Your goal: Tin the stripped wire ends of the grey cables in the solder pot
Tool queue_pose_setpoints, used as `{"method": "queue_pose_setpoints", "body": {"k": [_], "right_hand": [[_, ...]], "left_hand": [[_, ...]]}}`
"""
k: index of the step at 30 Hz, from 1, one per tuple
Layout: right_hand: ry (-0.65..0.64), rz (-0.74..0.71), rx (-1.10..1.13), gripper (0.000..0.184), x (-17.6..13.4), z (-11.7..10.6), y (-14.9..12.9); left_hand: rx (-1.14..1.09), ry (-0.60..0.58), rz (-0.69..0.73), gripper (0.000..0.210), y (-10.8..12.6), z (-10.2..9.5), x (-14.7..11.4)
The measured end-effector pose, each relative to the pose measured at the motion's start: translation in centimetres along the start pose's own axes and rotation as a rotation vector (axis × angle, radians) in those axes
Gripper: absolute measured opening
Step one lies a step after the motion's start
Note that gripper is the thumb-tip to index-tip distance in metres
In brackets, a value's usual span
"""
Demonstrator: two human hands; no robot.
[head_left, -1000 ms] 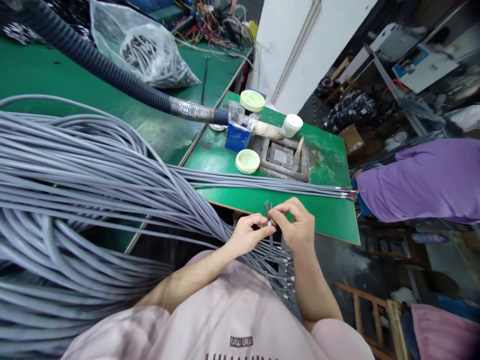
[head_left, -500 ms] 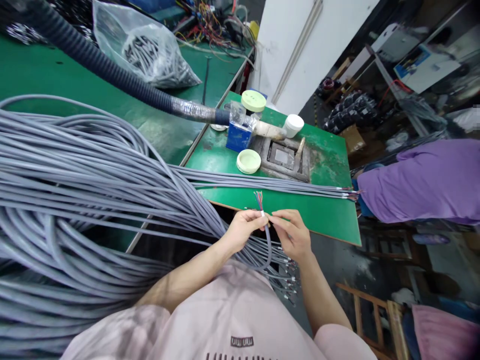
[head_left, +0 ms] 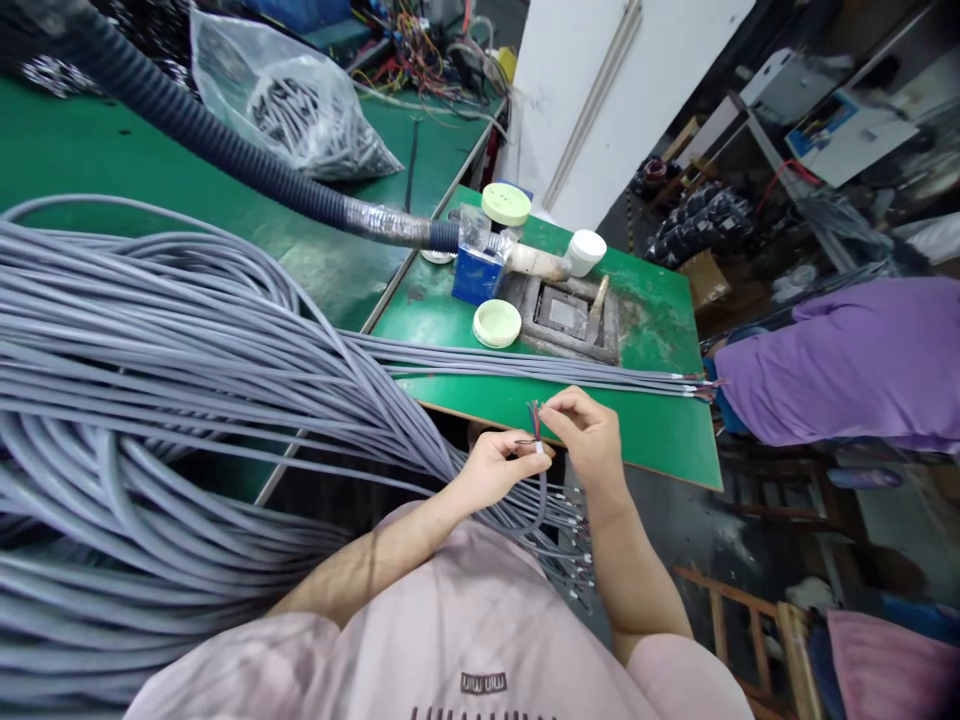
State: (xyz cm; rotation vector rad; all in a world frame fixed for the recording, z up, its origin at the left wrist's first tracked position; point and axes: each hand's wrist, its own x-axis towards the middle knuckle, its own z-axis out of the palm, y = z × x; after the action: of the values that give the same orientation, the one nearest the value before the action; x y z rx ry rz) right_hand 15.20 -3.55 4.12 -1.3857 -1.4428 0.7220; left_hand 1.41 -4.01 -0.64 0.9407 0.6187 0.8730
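My left hand [head_left: 501,468] pinches a grey cable [head_left: 542,495] just below its stripped end, where a white band wraps the sheath. Thin coloured wires [head_left: 535,418], red and blue among them, fan upward from that end, and a dark one sticks out to the left. Thumb and fingertips of my right hand [head_left: 589,430] close on the tips of these wires from the right. Below both hands hang several more grey cable ends [head_left: 574,540] with white bands. A big heap of grey cables [head_left: 187,340] fills the left side.
A row of grey cables [head_left: 525,366] crosses the green table [head_left: 660,440]. Behind it are a solder pot [head_left: 562,312], a pale green lid [head_left: 496,323], a white jar [head_left: 586,252] and a ribbed hose [head_left: 247,150]. A person in purple [head_left: 847,360] is at the right.
My right hand has moved up from beside the sheath to the wire tips. My left hand has shifted slightly right and down with the cable; one dark wire now bends out leftward.
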Motion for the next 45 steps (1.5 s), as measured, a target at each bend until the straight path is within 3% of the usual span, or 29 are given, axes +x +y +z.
{"method": "queue_pose_setpoints", "body": {"k": [7, 10, 12, 15, 20, 22, 24, 26, 28, 30, 32, 34, 36, 38, 41, 43, 45], "right_hand": [[-0.051, 0.246, 0.336, 0.019, 0.5, 1.1, 1.7], [-0.042, 0.240, 0.327, 0.015, 0.5, 1.6, 2.1], [0.004, 0.136, 0.215, 0.009, 0.2, 1.4, 2.0], [0.048, -0.162, -0.035, 0.012, -0.9, 0.3, 1.7], [-0.164, -0.646, -0.421, 0.038, -3.1, -0.9, 1.5], [-0.221, -0.730, -0.509, 0.036, -3.4, -0.9, 1.6], [-0.197, -0.750, -0.549, 0.032, -3.1, -1.2, 1.7], [-0.075, -0.725, -0.575, 0.032, -2.0, -2.0, 1.8], [0.132, -0.666, -0.575, 0.031, -0.3, -3.3, 1.9], [0.357, -0.555, -0.540, 0.028, 1.8, -4.8, 2.0], [0.511, -0.435, -0.465, 0.026, 3.9, -5.8, 1.9], [0.553, -0.375, -0.376, 0.027, 5.9, -5.9, 1.7], [0.510, -0.375, -0.309, 0.027, 7.6, -5.0, 1.3], [0.428, -0.383, -0.288, 0.026, 9.1, -3.5, 0.9], [0.304, -0.389, -0.273, 0.024, 10.9, -1.1, 0.6], [0.249, -0.391, -0.262, 0.024, 11.8, 0.1, 0.5], [0.211, -0.394, -0.265, 0.025, 12.5, 1.0, 0.6]], "left_hand": [[-0.105, 0.011, -0.112, 0.037, 1.2, 0.1, 0.1], [-0.139, 0.010, -0.143, 0.036, 1.1, -0.1, 0.2], [-0.150, 0.027, -0.143, 0.036, 0.8, -0.5, 0.3], [-0.185, 0.052, -0.120, 0.038, 0.5, -1.2, 0.6], [-0.342, 0.066, -0.132, 0.036, 1.0, -1.5, 1.3], [-0.387, 0.051, -0.156, 0.034, 1.1, -1.4, 1.4], [-0.387, 0.069, -0.140, 0.033, 1.2, -1.2, 1.3], [-0.322, 0.133, -0.041, 0.037, 1.6, -1.0, 0.8], [-0.187, 0.152, 0.122, 0.035, 2.6, -1.0, -0.2], [-0.024, 0.024, 0.274, 0.024, 4.0, -1.0, -1.3], [0.112, -0.242, 0.322, 0.015, 5.1, -1.0, -2.1], [0.239, -0.460, 0.326, 0.015, 5.4, -0.9, -2.4], [0.401, -0.524, 0.366, 0.015, 4.6, -0.8, -1.9], [0.615, -0.446, 0.461, 0.015, 3.1, -1.1, -0.8], [0.942, -0.194, 0.562, 0.017, 0.3, -2.1, 1.1], [1.068, -0.055, 0.615, 0.021, -1.2, -3.1, 2.1], [1.143, 0.010, 0.687, 0.021, -2.1, -3.8, 2.7]]}}
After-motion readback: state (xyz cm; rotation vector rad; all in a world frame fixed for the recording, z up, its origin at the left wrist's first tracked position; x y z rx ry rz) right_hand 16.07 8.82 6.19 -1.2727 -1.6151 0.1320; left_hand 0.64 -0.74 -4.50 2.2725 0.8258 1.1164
